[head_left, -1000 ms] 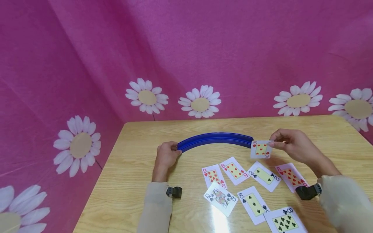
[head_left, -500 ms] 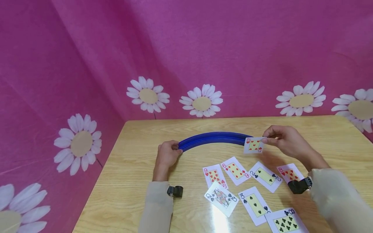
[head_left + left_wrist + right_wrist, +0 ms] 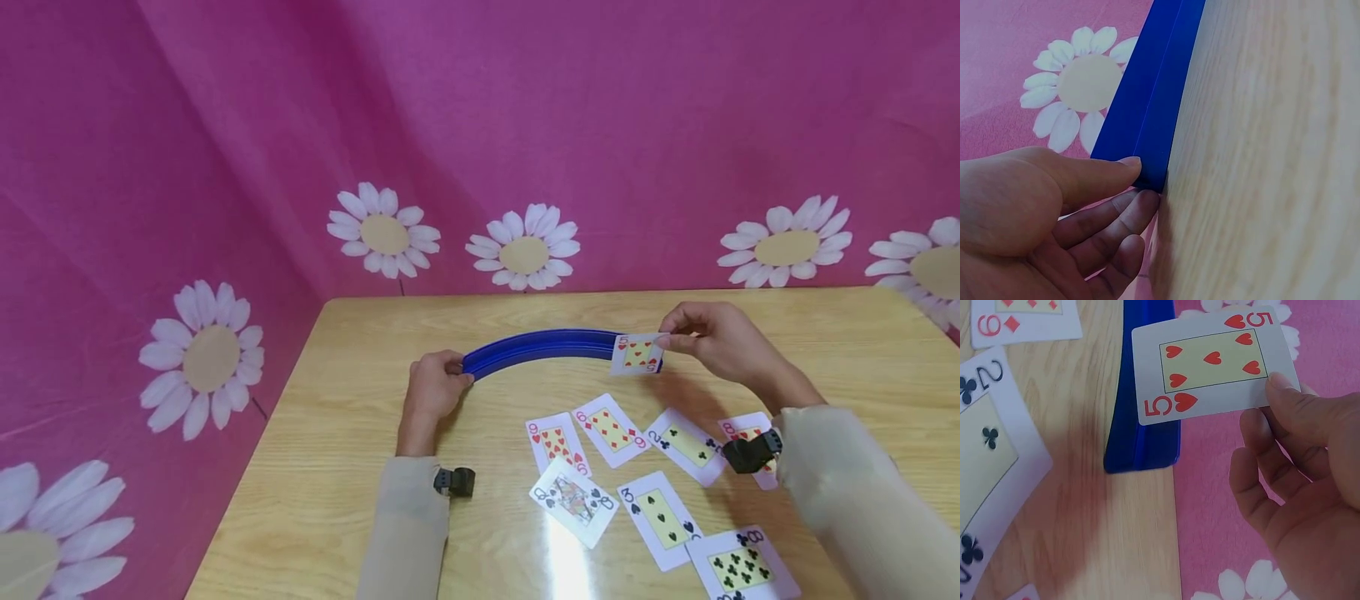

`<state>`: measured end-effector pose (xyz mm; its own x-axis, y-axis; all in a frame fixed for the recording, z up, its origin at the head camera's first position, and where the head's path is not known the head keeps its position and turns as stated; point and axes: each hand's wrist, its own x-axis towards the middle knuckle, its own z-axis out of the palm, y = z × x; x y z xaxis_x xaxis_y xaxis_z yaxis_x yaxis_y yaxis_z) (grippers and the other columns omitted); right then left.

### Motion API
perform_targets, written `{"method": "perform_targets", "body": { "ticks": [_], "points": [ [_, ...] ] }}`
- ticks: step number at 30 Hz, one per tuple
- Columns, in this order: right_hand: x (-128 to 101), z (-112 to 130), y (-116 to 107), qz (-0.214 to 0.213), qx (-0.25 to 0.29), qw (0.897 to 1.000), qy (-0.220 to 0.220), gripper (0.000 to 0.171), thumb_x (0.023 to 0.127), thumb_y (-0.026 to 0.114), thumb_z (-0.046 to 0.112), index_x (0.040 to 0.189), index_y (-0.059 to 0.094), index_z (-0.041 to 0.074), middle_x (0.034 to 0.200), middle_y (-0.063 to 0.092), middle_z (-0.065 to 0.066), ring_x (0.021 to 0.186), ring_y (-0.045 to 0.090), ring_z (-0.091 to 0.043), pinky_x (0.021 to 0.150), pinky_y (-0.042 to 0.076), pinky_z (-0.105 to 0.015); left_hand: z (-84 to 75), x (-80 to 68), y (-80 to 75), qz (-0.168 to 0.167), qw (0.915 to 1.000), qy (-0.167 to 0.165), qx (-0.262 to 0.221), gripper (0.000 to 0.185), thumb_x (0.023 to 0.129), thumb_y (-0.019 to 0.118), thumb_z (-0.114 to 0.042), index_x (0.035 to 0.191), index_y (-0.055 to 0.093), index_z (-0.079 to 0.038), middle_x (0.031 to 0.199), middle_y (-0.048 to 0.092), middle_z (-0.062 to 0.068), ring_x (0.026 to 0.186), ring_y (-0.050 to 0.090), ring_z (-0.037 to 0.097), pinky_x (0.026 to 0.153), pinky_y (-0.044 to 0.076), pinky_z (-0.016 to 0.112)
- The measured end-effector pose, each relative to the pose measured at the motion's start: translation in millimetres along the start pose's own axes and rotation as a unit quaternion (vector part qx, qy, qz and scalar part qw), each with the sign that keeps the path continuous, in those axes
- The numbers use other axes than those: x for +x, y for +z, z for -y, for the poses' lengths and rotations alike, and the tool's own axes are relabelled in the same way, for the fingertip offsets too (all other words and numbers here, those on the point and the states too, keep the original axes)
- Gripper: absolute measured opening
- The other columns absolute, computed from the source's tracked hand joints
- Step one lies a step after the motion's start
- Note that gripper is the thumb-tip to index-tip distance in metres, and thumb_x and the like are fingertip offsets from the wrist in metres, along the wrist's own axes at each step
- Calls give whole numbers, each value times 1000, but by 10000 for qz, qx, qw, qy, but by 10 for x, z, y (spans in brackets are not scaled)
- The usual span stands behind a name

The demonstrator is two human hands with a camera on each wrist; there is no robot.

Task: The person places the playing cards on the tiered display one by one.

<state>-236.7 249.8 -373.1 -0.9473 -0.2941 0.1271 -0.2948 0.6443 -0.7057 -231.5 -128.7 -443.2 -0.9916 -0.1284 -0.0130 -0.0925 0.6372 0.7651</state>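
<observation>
Magenta daisy-print fabric (image 3: 600, 108) backs the wood-grain tabletop (image 3: 315, 442). Left hand (image 3: 435, 387) pinches the curved blue rack (image 3: 547, 343), probably stiff, by one end; right hand (image 3: 722, 340) pinches the five of hearts (image 3: 637, 355), just leftward, over the other end: likely light, pliable, best held by an edge.

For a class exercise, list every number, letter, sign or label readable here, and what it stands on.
"5", hearts: five card in the right hand.
"9", hearts: nine card.
"6", diamonds: six card.
"2", clubs: two card.
"8", hearts: red eight, partly hidden.
"Q", spades: queen card.
"3", spades: three card.
"8", clubs: black eight.
No lettering shows on the blue holder; any on the black wrist devices is too small to read.
</observation>
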Motion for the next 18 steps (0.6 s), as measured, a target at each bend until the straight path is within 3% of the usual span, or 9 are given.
{"method": "perform_targets", "body": {
  "ticks": [7, 14, 18],
  "points": [
    [117, 75, 61, 15, 108, 9998, -152, 4, 92, 72, 6, 91, 68, 6, 87, 66, -8, 83, 57, -26, 70, 48, -30, -16, -15, 10, 17, 10000, -76, -34, 27, 89, 75, -7, 116, 73, -4, 97, 71, 8, 97, 59, 26, 88, 47, 43],
    [301, 158, 148, 21, 131, 9988, -476, 4, 90, 73, 3, 90, 69, 3, 89, 66, -8, 84, 57, -25, 73, 49, -28, -14, -17, 2, -93, 9999, 45, -43, 25, 89, 76, -6, 113, 73, -3, 95, 71, 9, 86, 64, 23, 84, 52, 41],
    [388, 227, 201, 108, 182, 9987, -464, 4, 91, 72, 3, 90, 70, 6, 90, 65, -8, 86, 58, -26, 77, 50, -34, -23, -25, -8, -115, 9998, 134, -61, 26, 88, 76, -6, 113, 73, -1, 95, 71, 10, 87, 65, 23, 83, 52, 40]
  ]
}}
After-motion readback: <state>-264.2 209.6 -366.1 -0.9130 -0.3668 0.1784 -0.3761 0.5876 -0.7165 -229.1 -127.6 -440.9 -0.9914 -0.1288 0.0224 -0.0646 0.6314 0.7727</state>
